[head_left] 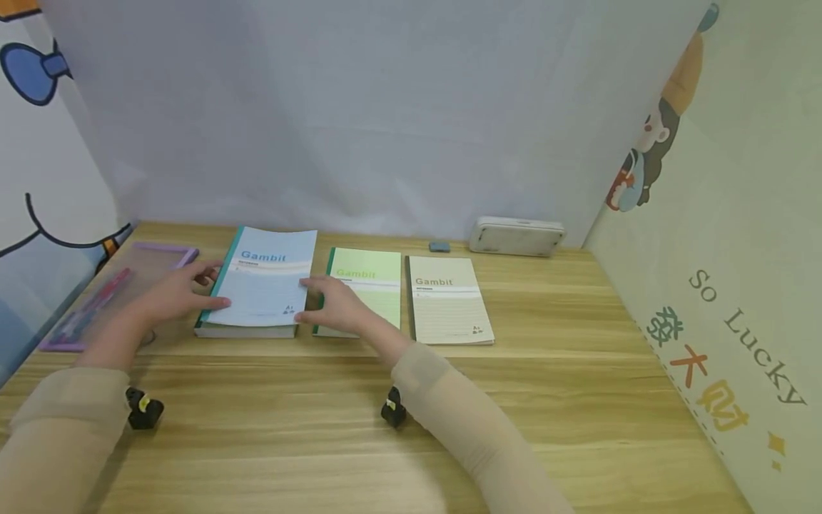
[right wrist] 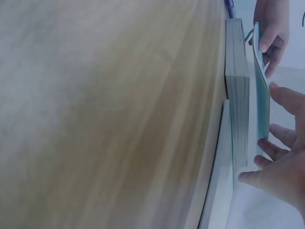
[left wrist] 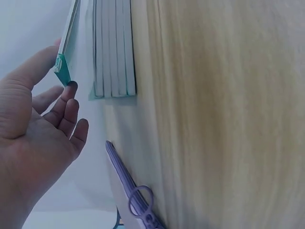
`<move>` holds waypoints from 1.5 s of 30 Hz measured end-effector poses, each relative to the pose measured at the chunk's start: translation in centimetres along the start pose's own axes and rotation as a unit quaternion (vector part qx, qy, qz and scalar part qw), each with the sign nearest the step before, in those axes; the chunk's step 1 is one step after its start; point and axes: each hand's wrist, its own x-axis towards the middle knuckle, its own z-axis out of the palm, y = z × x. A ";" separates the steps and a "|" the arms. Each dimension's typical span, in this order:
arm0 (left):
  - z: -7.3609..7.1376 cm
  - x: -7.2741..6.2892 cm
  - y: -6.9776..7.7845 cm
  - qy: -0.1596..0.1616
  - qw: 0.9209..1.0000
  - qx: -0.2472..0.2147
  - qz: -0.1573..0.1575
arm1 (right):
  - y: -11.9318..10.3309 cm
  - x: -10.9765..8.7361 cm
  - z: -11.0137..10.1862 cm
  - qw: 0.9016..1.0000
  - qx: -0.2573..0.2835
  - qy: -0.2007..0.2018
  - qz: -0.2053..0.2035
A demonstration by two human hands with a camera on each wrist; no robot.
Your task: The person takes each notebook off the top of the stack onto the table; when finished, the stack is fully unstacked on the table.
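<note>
A blue Gambit notebook (head_left: 263, 285) with a teal spine is raised just above a stack of several notebooks (left wrist: 114, 52), apart from it in both wrist views. My left hand (head_left: 173, 291) pinches its spine edge, thumb on the cover and fingers below. At the opposite edge, my right hand (head_left: 337, 305) holds the same notebook between thumb and fingers. Beneath my right hand lies a green notebook (head_left: 369, 268), partly covered by the hand. A beige notebook (head_left: 449, 303) lies flat to the right of the green one.
On the left lies a purple-edged transparent pouch (head_left: 138, 264) with pens inside. A small blue-grey block (head_left: 439, 247) and a white case (head_left: 516, 237) stand at the back. A white curtain (head_left: 385, 128) and a printed right wall (head_left: 726, 250) bound the wooden table (head_left: 308, 428).
</note>
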 end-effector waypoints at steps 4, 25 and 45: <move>-0.1 0.0 1.1 0.001 1.000 -0.003 0.003 | 0.2 -0.2 -0.8 1.000 -0.011 0.002 -0.004; 0.0 0.2 9.3 0.040 0.996 0.041 0.069 | 3.4 -4.8 -8.1 0.999 0.025 0.023 -0.026; 6.2 4.3 20.0 0.068 0.990 -0.008 0.125 | 10.7 -14.1 -16.1 0.995 0.076 0.053 -0.030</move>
